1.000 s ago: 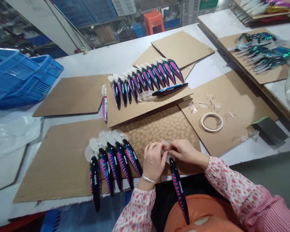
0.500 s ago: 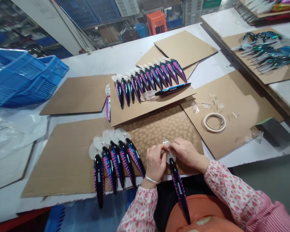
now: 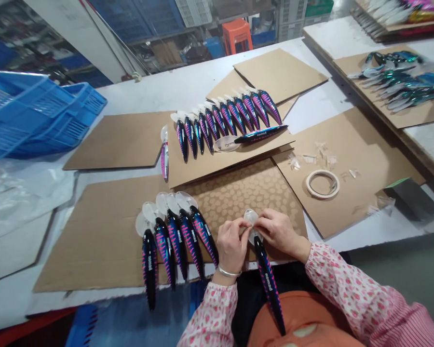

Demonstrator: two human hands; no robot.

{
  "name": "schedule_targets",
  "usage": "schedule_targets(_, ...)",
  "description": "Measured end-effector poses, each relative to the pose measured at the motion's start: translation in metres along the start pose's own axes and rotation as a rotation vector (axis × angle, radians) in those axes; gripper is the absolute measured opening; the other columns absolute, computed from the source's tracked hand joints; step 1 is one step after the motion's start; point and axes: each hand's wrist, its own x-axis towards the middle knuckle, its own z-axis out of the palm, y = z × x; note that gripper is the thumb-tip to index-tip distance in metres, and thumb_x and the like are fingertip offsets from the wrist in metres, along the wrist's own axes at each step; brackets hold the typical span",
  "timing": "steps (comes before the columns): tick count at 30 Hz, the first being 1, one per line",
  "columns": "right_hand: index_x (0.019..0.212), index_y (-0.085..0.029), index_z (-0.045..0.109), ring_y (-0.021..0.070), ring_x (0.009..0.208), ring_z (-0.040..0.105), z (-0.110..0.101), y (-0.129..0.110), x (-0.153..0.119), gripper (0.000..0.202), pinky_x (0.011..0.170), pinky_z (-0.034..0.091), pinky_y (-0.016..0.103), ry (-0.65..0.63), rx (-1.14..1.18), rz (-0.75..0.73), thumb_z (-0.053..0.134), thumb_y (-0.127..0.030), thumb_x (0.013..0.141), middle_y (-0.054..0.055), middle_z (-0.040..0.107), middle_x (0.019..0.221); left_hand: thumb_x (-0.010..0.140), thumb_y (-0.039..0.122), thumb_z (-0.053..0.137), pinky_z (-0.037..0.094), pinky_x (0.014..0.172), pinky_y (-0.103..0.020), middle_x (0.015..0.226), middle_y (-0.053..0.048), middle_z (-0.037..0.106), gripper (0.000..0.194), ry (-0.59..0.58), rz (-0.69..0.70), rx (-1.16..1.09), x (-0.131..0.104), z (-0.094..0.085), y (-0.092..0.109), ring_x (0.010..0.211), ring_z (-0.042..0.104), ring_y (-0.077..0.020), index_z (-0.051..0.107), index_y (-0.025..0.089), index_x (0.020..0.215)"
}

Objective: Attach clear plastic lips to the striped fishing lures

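Observation:
A black fishing lure [image 3: 268, 284] with pink stripes, marked "nomad", lies at the table's front edge, its tail pointing towards my body. Its clear diving lip [image 3: 250, 216] is uppermost, between my two hands. My left hand [image 3: 234, 245] is closed in a pinch at the lip from the left. From the right, my right hand [image 3: 280, 232] pinches at the same spot, fingertips almost touching the left ones. Whether a small piece sits between the fingertips is hidden. To the left, several matching lures [image 3: 174, 245] lie side by side, lips away from me.
Behind, a cardboard sheet [image 3: 188, 174] bears another row of lures [image 3: 235, 115]. On the right are a tape roll [image 3: 322, 184], clear scraps [image 3: 323, 154] and a dark block [image 3: 412, 200]. Blue baskets [image 3: 32, 115] stand at left; green lures [image 3: 401, 79] lie at far right.
My fingertips have shifted slightly down the lip and drawn closer together, so more of the lip's top shows. The lure stays in place; the view has moved a little.

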Motion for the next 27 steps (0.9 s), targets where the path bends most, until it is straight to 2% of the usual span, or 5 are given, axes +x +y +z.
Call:
schedule_targets(5,0.087,-0.019,0.066,0.0184,0.081,0.057,0.002,-0.002,-0.002,0.022,0.070,0.044,0.028,0.032,-0.017,-0.042,0.047,-0.023,0.099,0.007,0.065,0.088,0.093,0.014,0.048,0.044,0.090,-0.037,0.120,-0.008,0.066,0.037,-0.164,0.075,-0.067,0.009,-0.012,-0.003,0.108,0.057,-0.0227,0.050,0.023,0.129)
schedule_targets(9,0.085,-0.020,0.065,0.0165,0.080,0.058,0.003,-0.002,-0.002,0.016,0.072,0.045,0.026,0.028,0.131,0.059,0.053,-0.023,0.095,0.005,0.062,0.087,0.092,0.016,0.051,0.043,0.077,-0.035,0.092,-0.004,0.069,0.024,-0.212,0.067,0.013,0.011,-0.015,-0.004,0.086,0.060,-0.0216,0.057,0.021,0.114)
schedule_targets(15,0.079,-0.019,0.065,0.0144,0.073,0.057,0.003,-0.007,0.000,0.011,0.067,0.043,0.024,0.045,0.190,0.157,0.060,-0.020,0.089,0.002,0.057,0.080,0.088,0.018,0.053,0.045,0.074,-0.037,0.082,-0.005,0.064,0.004,-0.120,-0.019,0.030,0.000,-0.007,0.011,0.080,0.058,-0.0227,0.056,0.020,0.090)
schedule_targets(22,0.080,-0.018,0.064,0.0142,0.074,0.057,0.001,-0.005,0.001,0.009,0.067,0.042,0.024,-0.001,0.198,0.164,0.062,-0.018,0.089,0.001,0.057,0.079,0.087,0.024,0.058,0.050,0.066,-0.026,0.089,-0.001,0.069,0.018,-0.172,-0.280,-0.353,0.001,-0.009,0.008,0.070,0.064,-0.0142,0.054,0.022,0.105)
schedule_targets(27,0.080,-0.019,0.063,0.0152,0.074,0.057,0.003,-0.001,0.003,0.011,0.068,0.043,0.025,0.005,0.184,0.161,0.061,-0.020,0.091,0.001,0.057,0.079,0.086,0.022,0.059,0.050,0.066,-0.027,0.090,-0.001,0.073,0.023,-0.187,-0.317,-0.346,0.007,-0.008,0.003,0.062,0.061,-0.0126,0.055,0.023,0.109)
